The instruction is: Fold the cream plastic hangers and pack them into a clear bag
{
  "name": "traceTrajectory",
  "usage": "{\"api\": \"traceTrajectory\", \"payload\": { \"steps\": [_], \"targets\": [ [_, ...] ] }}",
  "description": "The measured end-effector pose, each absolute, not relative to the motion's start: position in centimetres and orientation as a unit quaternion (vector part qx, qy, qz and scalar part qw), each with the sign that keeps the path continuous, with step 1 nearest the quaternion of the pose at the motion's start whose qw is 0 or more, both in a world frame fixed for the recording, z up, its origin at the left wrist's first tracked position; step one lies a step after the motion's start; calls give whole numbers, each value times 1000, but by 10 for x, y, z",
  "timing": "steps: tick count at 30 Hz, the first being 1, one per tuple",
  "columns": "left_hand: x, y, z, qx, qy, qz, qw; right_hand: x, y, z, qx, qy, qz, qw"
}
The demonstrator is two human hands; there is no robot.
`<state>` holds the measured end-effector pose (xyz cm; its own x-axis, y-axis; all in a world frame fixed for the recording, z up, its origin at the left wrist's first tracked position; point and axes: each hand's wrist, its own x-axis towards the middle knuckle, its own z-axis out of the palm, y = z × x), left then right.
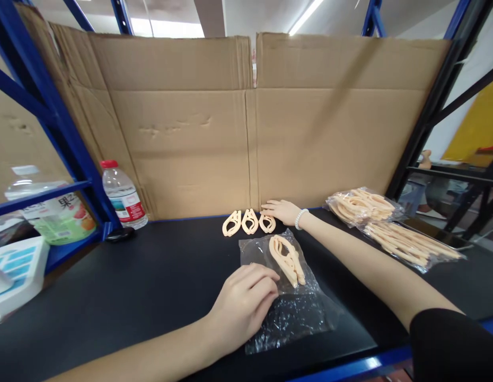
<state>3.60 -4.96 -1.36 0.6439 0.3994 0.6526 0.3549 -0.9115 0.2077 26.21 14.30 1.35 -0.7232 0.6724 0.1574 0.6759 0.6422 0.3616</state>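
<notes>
A clear bag (286, 297) is being pressed flat under the left hand (242, 307), fingers spread; a clip (267, 223) is being touched by the right hand (281, 211), fingers loose, nothing gripped.

The bench (151, 281) is matte black with a blue front edge. On it, pale peach plastic clips (249, 222) lie before a plain brown cardboard wall (191, 143). Beside the clips, a clear crinkled bag (290, 313) holds more peach pieces. Left of the clips stands a clear bottle (122, 197) with red cap and red-white label, by blue shelf posts (51, 106).
</notes>
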Motion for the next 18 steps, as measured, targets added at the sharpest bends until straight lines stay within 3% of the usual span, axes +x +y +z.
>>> {"api": "traceTrajectory", "payload": {
  "steps": [10, 18],
  "targets": [
    [37, -49, -14, 894, 233, 383, 4, 311, 132, 13, -399, -900, -174, -28],
    [37, -51, -12, 891, 234, 389, -7, 346, 94, 5, -418, -894, -154, 46]
  ]
}}
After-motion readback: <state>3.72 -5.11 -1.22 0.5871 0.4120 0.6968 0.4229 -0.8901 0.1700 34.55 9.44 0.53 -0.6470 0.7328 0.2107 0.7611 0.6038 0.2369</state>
